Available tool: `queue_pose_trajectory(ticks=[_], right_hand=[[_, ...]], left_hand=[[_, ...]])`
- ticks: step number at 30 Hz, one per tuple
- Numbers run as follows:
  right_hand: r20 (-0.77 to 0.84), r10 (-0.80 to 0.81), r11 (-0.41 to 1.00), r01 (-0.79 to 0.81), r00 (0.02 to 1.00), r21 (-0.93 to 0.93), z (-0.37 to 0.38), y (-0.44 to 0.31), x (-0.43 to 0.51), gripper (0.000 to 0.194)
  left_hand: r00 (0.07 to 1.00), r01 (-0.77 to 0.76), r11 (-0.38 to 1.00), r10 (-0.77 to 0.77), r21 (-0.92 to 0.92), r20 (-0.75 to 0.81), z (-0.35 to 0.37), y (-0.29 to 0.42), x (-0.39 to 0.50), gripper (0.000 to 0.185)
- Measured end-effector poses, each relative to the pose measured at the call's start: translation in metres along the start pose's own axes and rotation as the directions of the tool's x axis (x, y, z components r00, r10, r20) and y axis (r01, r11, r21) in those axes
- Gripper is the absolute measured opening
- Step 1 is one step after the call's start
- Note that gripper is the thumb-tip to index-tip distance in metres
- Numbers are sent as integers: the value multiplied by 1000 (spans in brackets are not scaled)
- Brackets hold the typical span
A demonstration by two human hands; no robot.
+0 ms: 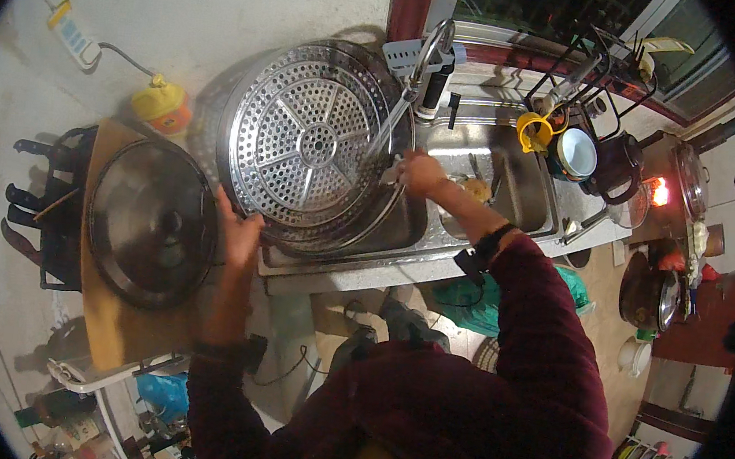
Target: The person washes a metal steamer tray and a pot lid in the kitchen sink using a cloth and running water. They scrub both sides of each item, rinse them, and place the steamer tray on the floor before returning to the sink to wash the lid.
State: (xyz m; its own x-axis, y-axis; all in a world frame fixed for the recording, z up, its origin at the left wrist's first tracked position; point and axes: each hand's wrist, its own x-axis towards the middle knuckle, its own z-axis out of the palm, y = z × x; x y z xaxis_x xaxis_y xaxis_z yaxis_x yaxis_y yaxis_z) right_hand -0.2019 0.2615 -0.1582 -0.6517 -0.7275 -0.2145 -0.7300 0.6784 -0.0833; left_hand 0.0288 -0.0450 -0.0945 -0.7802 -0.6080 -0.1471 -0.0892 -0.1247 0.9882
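A perforated metal steamer tray (317,146) lies tilted over the left sink basin, nested with large round steel cookware beneath it. The chrome faucet (415,78) runs water onto its right side. My left hand (240,230) rests at the lower left rim, thumb and fingers apart; whether it grips the rim I cannot tell. My right hand (420,173) is closed on a small pale cloth or pad (392,171) at the right rim. Left of my left hand, a round metal lid (152,225) lies on a wooden board.
The right sink basin (525,178) holds a bowl with something yellowish and utensils. Beyond it stand a yellow strainer cup (536,131), a pale blue bowl (576,153) and a dark kettle (618,164). A knife block (65,200) is at far left. Green plastic bags (472,309) lie below the counter.
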Motion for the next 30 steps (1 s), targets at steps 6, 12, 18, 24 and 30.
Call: queue_pose_trajectory(ticks=[6,12,18,24,30], right_hand=[[47,392,919,-390,919,-47,-8,41,-47,42],[-257,265,898,-140,930,418,-11,40,-79,70],[288,338,-168,-243,896,955,-26,43,-113,69],[470,207,-176,-440,858,881,-69,42,-148,42],[513,344,-263,-444,786,857,-109,15,-154,41]], left_hand=[[998,31,990,-39,135,57,-9,24,4,86],[873,374,917,-399,140,280,-28,58,7,47],[560,693,713,-626,108,543,-36,47,12,45],[690,441,840,-543,317,479,-33,22,-5,43],[385,634,653,-732,415,562,-9,-10,13,47]])
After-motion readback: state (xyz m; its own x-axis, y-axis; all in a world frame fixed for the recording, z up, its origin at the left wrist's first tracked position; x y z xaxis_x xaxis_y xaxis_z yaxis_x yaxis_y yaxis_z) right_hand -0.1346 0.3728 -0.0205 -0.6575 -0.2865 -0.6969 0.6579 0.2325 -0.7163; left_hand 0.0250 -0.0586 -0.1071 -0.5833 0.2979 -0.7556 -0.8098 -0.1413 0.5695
